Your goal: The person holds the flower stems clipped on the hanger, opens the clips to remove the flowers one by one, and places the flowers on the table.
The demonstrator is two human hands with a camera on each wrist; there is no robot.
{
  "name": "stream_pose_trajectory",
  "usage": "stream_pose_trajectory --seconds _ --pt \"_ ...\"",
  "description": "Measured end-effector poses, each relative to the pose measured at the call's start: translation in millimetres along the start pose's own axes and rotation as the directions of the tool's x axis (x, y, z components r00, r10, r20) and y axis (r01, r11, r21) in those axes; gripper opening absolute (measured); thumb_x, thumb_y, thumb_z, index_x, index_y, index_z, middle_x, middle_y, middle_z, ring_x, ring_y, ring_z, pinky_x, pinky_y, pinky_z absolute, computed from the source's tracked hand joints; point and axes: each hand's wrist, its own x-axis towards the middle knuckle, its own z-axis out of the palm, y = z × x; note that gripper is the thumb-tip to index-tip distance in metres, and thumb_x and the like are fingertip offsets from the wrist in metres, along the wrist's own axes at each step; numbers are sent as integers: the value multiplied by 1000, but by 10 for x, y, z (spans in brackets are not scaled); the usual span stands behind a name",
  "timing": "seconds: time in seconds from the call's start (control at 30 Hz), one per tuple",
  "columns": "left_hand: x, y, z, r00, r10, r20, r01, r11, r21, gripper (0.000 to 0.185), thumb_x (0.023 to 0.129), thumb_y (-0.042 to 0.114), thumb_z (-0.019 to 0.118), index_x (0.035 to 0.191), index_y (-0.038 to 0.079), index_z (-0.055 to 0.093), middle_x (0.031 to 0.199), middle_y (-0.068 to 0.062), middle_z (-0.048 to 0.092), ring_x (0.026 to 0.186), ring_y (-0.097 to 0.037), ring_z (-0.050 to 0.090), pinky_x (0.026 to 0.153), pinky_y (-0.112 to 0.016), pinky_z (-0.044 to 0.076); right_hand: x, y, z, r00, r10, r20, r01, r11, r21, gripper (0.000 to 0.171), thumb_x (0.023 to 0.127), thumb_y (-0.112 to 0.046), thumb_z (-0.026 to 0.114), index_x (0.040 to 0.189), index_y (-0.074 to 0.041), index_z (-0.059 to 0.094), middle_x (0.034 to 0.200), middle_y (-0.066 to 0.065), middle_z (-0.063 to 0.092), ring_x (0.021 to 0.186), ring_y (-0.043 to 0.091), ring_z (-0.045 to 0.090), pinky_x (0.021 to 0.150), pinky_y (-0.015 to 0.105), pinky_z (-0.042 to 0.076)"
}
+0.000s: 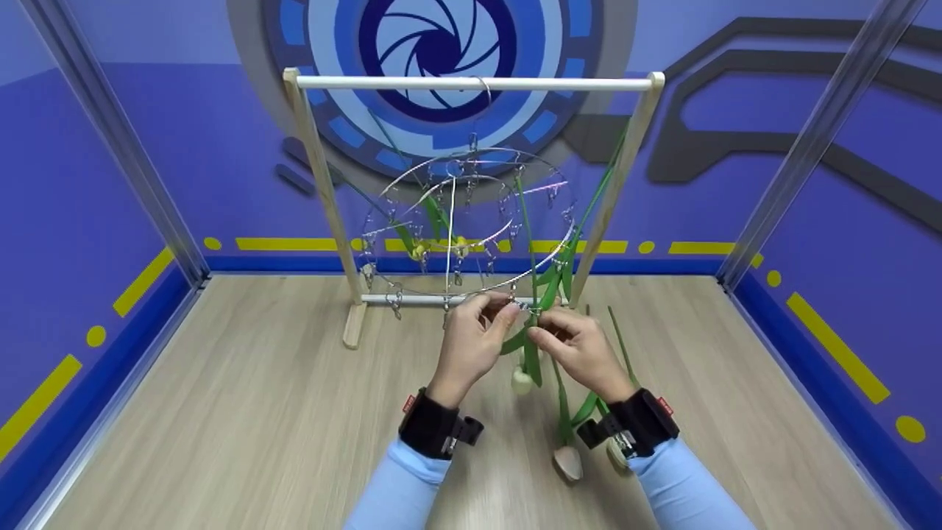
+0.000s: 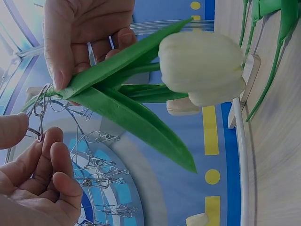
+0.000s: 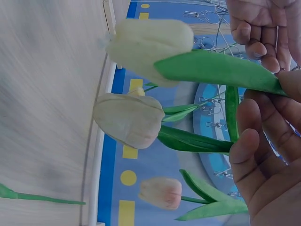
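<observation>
A round metal clip hanger [image 1: 452, 213] hangs from a wooden rack. At its front right edge my left hand [image 1: 471, 342] pinches a wire clip [image 2: 41, 115] between thumb and fingers. My right hand [image 1: 581, 346], just beside it, pinches the stem of a white artificial tulip [image 2: 200, 61] with green leaves, its bloom pointing down. The clip sits right at this stem in the left wrist view. Another whitish tulip [image 3: 129, 120] hangs close by, its leaves partly behind my right fingers. Paler yellow tulips [image 1: 419, 252] hang upside down at the hanger's far side.
The rack's top bar [image 1: 412, 83] spans above the hanger. Two tulips lie on the table, a pinkish one [image 1: 568, 464] and a pale one [image 1: 617, 453] partly under my right wrist. Several bare clips [image 1: 395, 300] dangle on the left. Blue walls [image 1: 88, 184] enclose the table.
</observation>
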Motion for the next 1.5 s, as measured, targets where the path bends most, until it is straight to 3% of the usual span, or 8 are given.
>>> stream_pose_trajectory --seconds 0.53,0.93,1.5 --pt "10 -16 -48 998 -19 57 19 1000 -4 19 100 18 69 105 -1 73 86 -7 69 74 -11 56 66 -23 46 4 7 8 999 -37 -7 37 998 -56 10 97 -5 71 89 -11 72 76 -5 58 66 8 48 61 23 39" --pt "2 -30 -48 999 5 43 -5 1000 -6 18 99 16 70 100 -2 73 85 -9 70 71 -10 54 65 -22 44 -3 17 14 998 -55 -13 54 997 -62 12 93 3 71 91 -8 74 80 -3 60 68 8 50 60 22 43" --pt "-20 -23 -71 1000 10 11 -10 1000 -10 15 97 14 72 94 0 73 81 -8 68 69 -9 52 62 -21 41 -5 33 22 999 -45 2 45 997 -64 7 94 -1 73 91 -7 73 82 -2 60 69 7 51 59 22 44"
